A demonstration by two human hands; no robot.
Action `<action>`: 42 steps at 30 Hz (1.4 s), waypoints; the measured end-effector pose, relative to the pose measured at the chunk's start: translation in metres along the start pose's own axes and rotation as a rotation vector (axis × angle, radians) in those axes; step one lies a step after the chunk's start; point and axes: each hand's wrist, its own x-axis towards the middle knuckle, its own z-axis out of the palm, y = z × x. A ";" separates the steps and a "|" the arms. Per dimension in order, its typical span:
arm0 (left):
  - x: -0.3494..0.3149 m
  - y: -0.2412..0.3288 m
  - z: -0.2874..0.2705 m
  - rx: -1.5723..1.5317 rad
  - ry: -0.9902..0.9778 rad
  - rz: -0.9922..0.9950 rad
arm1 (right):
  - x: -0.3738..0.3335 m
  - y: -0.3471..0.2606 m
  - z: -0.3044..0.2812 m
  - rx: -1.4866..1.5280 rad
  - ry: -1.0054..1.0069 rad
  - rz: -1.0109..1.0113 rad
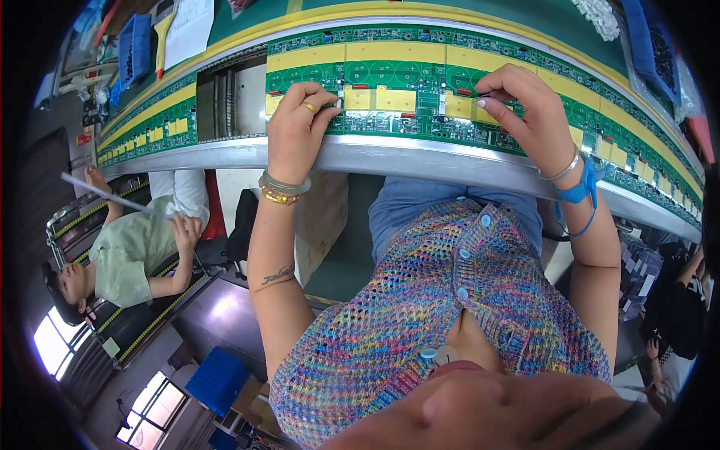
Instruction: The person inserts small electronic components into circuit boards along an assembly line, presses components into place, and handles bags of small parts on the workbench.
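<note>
A long row of green circuit boards (382, 71) with yellow patches lies on the line in front of me. My left hand (296, 131) is over the boards, thumb and fingertips pinched beside a yellow block (396, 100); whatever they hold is too small to name. Farther right, my right hand (532, 116) also pinches, its thumb and forefinger close above the board. A tiny dark bit may be between those fingertips, but I cannot make out its kind. Small red components (407, 115) stand on the boards between my hands. A blue wrist strap (576, 193) circles my right wrist.
A metal rail (390, 154) edges the line on my side. Left of my left hand is a gap in the boards showing a dark track (225, 101). Blue bins (135, 49) stand beyond at far left and right. A co-worker (135, 255) sits at left, holding a thin strip.
</note>
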 end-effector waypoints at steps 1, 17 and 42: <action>0.000 0.000 -0.001 -0.002 -0.001 -0.001 | 0.000 0.000 0.001 0.000 -0.002 0.001; -0.001 0.001 0.004 0.049 0.056 0.053 | -0.001 0.012 0.009 0.004 -0.020 0.016; -0.047 -0.012 0.023 0.076 0.578 -0.020 | 0.038 -0.034 0.072 -0.077 -0.081 -0.174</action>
